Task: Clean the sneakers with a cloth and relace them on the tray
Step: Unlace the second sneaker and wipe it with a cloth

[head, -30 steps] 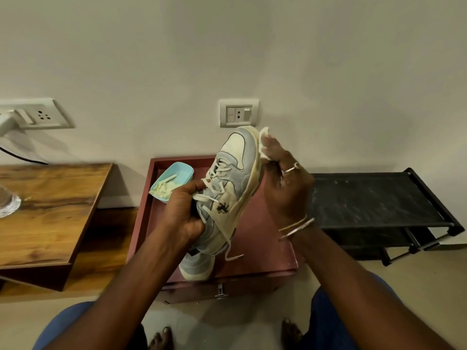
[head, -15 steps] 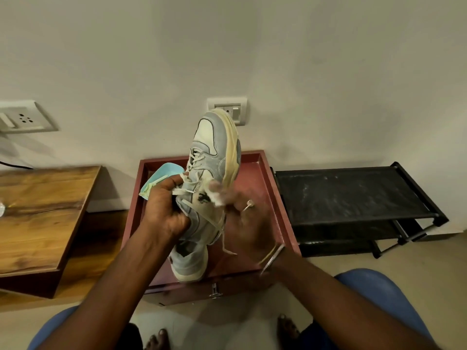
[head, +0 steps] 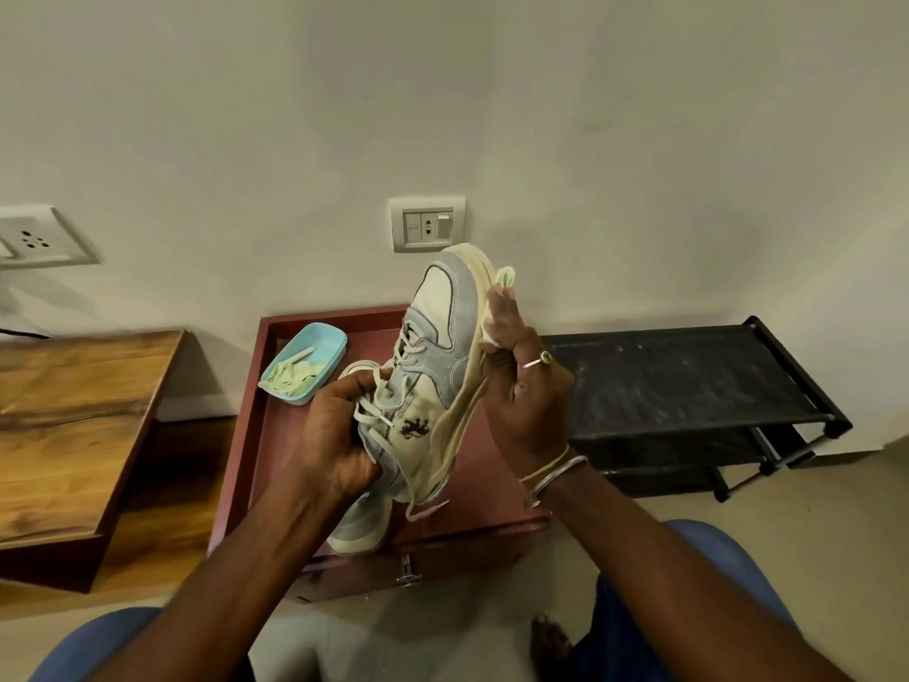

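Grey-blue suede and cream mesh sneaker point(head: 433, 386) is being held toe-up between both hands, raised clear above the tray point(head: 275, 435). Left hand point(head: 339, 435) is gripping it at the tongue and laces, fingers curled tight round the upper. Right hand point(head: 516, 386) is holding the cloth point(head: 504, 280) against the sole's rim near the toe. Its fingers are lying mostly extended along the rim, with the cloth trapped under them and its end poking past the fingertips.

Half a second ago that hand was blurred and low against the side panel by the logo. It is now sitting high at the toe, as it was a second ago.

Judgement: wiping strokes are running up and down the sole edge, so cleaning is continuing and relacing is not yet starting. Laces are remaining threaded, one end dangling below the heel.

Second sneaker point(head: 359, 529) is lying on the tray beneath the left wrist. Blue dish point(head: 305, 369) is sitting beyond the left hand, and a shoe rack point(head: 688, 381) is standing beyond the right.
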